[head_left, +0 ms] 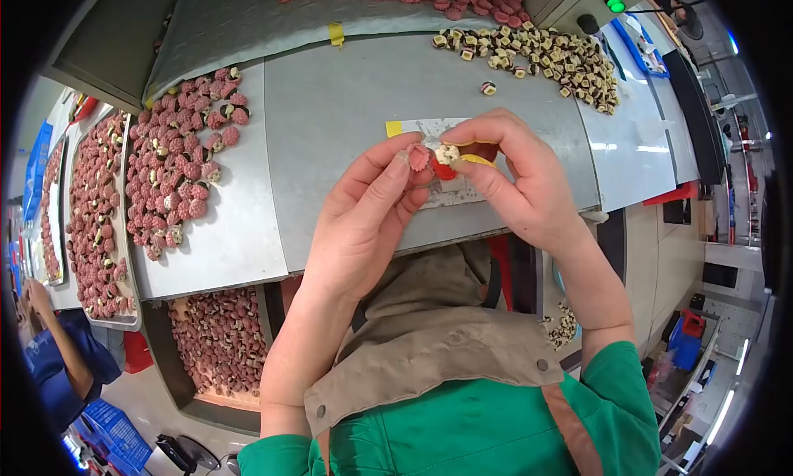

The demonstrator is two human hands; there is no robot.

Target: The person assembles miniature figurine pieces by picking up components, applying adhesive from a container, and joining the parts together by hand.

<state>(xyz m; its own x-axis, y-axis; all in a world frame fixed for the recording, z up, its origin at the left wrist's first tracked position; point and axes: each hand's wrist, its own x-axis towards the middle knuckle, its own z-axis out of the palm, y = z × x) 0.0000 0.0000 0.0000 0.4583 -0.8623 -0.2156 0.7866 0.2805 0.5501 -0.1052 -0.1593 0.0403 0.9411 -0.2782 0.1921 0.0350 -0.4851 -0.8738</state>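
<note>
- Head view: the left hand (363,220) pinches a small pink ridged shell (419,156) between thumb and fingertips, closed on it, above the near edge of the grey worktop (330,121).
- The right hand (516,178) has its fingers (471,133) clamped on a pale rounded piece (447,153), with a red and yellow tool (462,164) tucked under them (its shape is mostly hidden, so I cannot tell what kind).
- Shell and pale piece sit side by side, just touching, between the two hands; one of each.
- The shell's open face seems to turn toward the right hand; its long axis is too small to judge.
- A heap of pink shells (178,162) spreads over the worktop's left edge, too many to count.
- A heap of pale kernels (545,59) lies at the far right corner, with one stray kernel (488,88) just apart.
- A strip of tape (417,129) lies on the worktop behind the hands.
</note>
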